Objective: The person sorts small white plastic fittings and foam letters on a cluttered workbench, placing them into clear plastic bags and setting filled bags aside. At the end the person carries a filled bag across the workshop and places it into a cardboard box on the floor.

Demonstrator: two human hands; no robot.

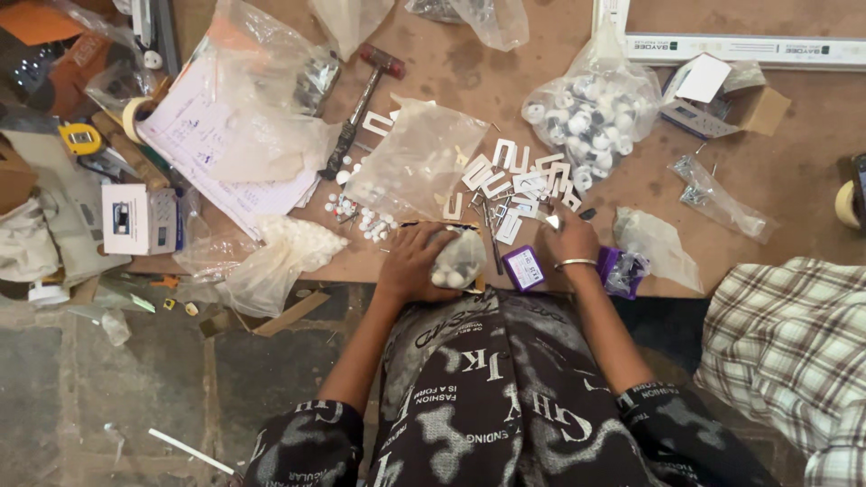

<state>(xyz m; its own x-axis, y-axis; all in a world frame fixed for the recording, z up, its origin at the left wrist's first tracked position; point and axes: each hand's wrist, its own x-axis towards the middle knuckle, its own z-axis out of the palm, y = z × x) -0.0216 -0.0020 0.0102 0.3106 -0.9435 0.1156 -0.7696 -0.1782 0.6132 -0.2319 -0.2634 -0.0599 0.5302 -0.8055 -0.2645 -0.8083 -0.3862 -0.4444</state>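
1. Leftmost, a yellow tape measure (81, 138), a small white box (137, 219) and a stack of papers (225, 153) under loose plastic are seen on the brown board (794, 194), well apart from the hands.
2. Nearer the middle, a hammer (361, 108) lies tilted, with small white caps (361, 216) scattered just beside its handle.
3. At the board's near edge, the left hand (417, 263) is closed around a small clear bag of white pieces (458, 259), which is pressed against the board.
4. Judged from this, the bag is best kept steady and its mouth held upward, so that nothing spills while the other hand sorts.
5. Just right of it, a purple box (524, 267) stands between the hands.
6. The right hand (570, 236), a bangle on its wrist, is narrowed to a pinch at the white plastic brackets (514, 185); whether one is gripped cannot be told.
7. One bracket at a time is probably best picked.
8. Farther right, a large bag of white rollers (591, 113) rests, and a checked cloth (794, 334) is seen at the edge.
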